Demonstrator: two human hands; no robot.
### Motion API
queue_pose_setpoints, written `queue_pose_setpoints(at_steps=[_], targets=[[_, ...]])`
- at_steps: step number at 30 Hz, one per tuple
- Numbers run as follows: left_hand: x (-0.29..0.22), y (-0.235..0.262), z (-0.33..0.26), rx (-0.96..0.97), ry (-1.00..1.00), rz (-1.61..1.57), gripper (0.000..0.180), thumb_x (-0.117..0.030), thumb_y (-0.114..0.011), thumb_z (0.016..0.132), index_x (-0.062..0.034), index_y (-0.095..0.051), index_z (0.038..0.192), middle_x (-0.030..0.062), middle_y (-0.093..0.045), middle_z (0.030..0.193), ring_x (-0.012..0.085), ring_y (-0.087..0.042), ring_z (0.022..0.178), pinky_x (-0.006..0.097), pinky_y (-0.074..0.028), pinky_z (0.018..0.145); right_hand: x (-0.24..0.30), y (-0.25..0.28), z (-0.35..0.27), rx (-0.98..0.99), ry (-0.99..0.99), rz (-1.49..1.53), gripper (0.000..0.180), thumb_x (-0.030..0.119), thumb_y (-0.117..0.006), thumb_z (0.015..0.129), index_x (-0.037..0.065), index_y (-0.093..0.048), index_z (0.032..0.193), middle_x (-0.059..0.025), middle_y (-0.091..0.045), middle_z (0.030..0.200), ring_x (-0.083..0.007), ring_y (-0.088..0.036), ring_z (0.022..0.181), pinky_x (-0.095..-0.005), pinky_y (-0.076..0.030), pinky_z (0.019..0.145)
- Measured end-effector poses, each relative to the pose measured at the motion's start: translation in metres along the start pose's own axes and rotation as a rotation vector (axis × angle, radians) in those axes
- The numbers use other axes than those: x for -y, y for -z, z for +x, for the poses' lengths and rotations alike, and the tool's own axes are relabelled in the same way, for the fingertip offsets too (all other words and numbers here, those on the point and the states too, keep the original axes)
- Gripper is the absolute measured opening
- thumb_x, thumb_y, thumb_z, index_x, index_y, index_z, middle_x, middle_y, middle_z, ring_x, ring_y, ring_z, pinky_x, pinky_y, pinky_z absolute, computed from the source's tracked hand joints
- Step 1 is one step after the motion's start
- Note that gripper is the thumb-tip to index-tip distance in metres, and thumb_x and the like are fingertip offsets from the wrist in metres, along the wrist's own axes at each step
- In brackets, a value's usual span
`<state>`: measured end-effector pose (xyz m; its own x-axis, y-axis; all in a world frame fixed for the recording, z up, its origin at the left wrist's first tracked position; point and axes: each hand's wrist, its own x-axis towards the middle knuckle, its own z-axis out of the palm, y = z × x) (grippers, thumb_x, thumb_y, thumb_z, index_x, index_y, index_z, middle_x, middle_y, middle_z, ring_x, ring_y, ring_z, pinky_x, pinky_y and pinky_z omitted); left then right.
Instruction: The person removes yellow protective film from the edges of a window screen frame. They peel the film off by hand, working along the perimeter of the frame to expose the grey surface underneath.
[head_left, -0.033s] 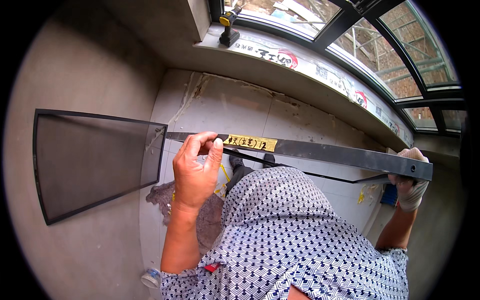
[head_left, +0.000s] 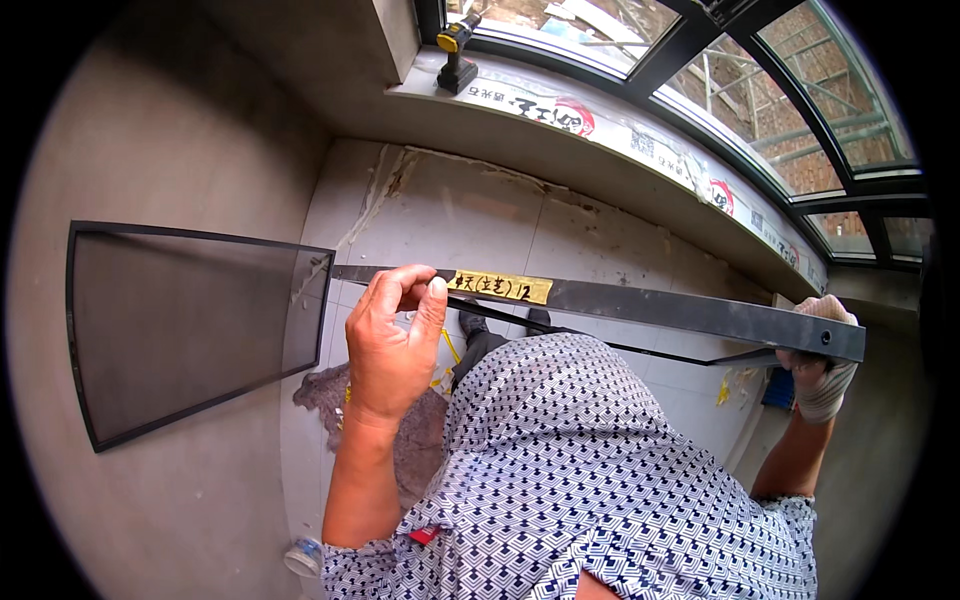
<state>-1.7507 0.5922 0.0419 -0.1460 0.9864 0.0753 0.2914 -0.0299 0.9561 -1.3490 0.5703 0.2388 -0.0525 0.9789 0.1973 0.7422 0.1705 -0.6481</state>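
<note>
- Screen panel (head_left: 190, 325) – dark mesh in a black frame, far left, flat against the grey wall. Well apart from both hands.
- Grey rag (head_left: 325, 392) – lies on the tiled floor below the panel's lower right corner, partly hidden by the left forearm.
- Left hand (head_left: 392, 345) – bare, fingers curled over and closed on the left part of the bar, thumb and fingertips pinching its upper edge just beside the label.
- Yellow label (head_left: 498, 287) – a strip of tape stuck to the face of the bar, immediately right of the left hand.
- Cordless drill (head_left: 457, 50) – stands upright on the window sill above, untouched.
- Dark metal bar (head_left: 680, 312) – long and flat, held roughly level across the chest between the two hands and above the tiled floor. A thin black strip (head_left: 600, 346) runs under it and meets it near the right end; how it is attached cannot be told.
- Right hand (head_left: 822, 365) – in a white knitted glove, closed round the right end of the bar from below.
- Change noted – none. Set against the earlier view, hands, bar and panel sit the same, so the bar is judged to be steadied in a fixed two-handed hold, not being shifted.
</note>
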Motion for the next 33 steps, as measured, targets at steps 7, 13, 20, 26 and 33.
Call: queue_pose_setpoints(at_steps=[7,13,20,26,33], targets=[[-0.007,0.000,-0.002,0.039,0.036,-0.024,0.019,-0.013,-0.074,0.096,0.0012,-0.066,0.104,0.0091,-0.070,0.088,0.0163,-0.068,0.076,0.031,-0.056,0.073,0.006,0.003,-0.009,0.026,-0.001,-0.044,0.038,0.028,-0.087,0.072,0.002,-0.060,0.080,-0.0023,-0.059,0.075,-0.0102,-0.055,0.068,-0.0251,-0.045,0.061],[-0.013,0.004,-0.004,0.095,0.213,-0.163,0.014,-0.011,-0.072,0.097,0.0007,-0.066,0.102,0.0026,-0.069,0.082,0.0086,-0.062,0.072,0.026,-0.052,0.067,0.010,0.000,-0.013,0.082,0.077,-0.122,0.035,0.025,-0.086,0.073,0.002,-0.061,0.082,-0.0042,-0.061,0.077,-0.0128,-0.058,0.069,-0.0271,-0.047,0.062],[-0.018,0.014,-0.005,0.173,0.338,-0.151,0.019,-0.014,-0.073,0.098,0.0028,-0.066,0.100,-0.0018,-0.065,0.083,0.0034,-0.055,0.071,0.021,-0.047,0.064,0.019,-0.008,-0.010,0.083,0.032,-0.089,0.046,0.044,-0.085,0.073,0.003,-0.064,0.079,-0.0041,-0.064,0.071,-0.0143,-0.060,0.063,-0.0277,-0.049,0.061],[-0.019,0.022,-0.008,0.233,0.393,-0.053,0.018,-0.014,-0.071,0.100,0.0033,-0.066,0.098,-0.0036,-0.062,0.077,0.0026,-0.051,0.067,0.021,-0.044,0.060,0.025,-0.021,-0.008,0.094,0.083,-0.095,0.053,0.057,-0.081,0.074,0.006,-0.065,0.075,-0.0028,-0.063,0.067,-0.0152,-0.061,0.057,-0.0272,-0.047,0.057],[-0.018,0.030,-0.007,0.309,0.376,-0.105,0.019,-0.015,-0.067,0.103,0.0021,-0.063,0.098,-0.0048,-0.057,0.076,0.0021,-0.047,0.068,0.021,-0.041,0.060,0.034,-0.025,-0.007,0.130,0.064,-0.167,0.055,0.060,-0.080,0.073,0.007,-0.065,0.074,-0.0032,-0.063,0.068,-0.0170,-0.062,0.060,-0.0287,-0.048,0.060]])
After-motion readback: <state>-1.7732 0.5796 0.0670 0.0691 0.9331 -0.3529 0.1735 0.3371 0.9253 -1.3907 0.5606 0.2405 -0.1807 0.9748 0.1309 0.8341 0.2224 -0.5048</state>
